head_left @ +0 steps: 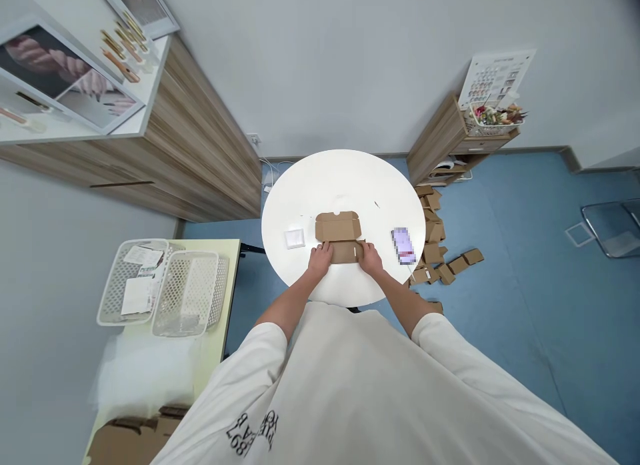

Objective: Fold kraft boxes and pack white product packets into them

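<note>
Because the open cardboard box (338,230) looks light, stiff yet creasable, its 2 short ends suit gripping, where the left hand's (321,257) and right hand's (369,258) fingers pinch.

Bright, even light whitened the table (340,178); the phone (403,245) appeared pixelated, and wide-angle distortion stretched the edges.

"Any lettering you can make out?"
"Black print on the white shirt (350,385), toward seven o'clock: the digits 897, with 'EA B' beside them. More letters there break up in the folds."
"And the chart (497,78) at two o'clock?"
"It carries print, too small to read."
"The phone (403,245) near three o'clock?"
"Its screen is pixelated past reading."
</note>
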